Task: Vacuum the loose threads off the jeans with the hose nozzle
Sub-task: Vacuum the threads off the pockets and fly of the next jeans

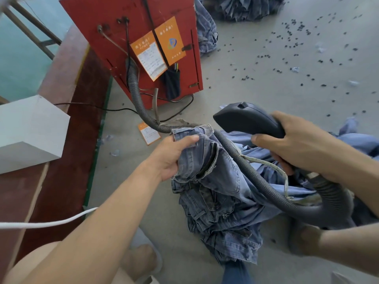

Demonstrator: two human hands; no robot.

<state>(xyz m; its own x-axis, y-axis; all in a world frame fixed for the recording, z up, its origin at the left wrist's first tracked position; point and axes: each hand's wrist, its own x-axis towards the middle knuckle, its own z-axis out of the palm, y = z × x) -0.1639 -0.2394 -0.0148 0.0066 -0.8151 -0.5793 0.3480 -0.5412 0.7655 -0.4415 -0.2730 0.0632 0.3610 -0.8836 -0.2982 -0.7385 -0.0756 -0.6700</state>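
The left hand [174,154] grips a bunched fold of the jeans [217,193], lifting it off the concrete floor [266,78]. The right hand [301,144] clasps the dark hose nozzle [246,117], held just above the denim. Its ribbed hose [242,160] loops across the jeans back to a red cabinet [131,33]. The cabinet's orange labels [158,48] carry Chinese print too small to read.

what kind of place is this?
Likely a garment finishing workshop. More jeans are heaped on the concrete floor, dark scraps are scattered across it, and a ribbed hose runs from a red box to the nozzle that the right hand holds over the jeans.
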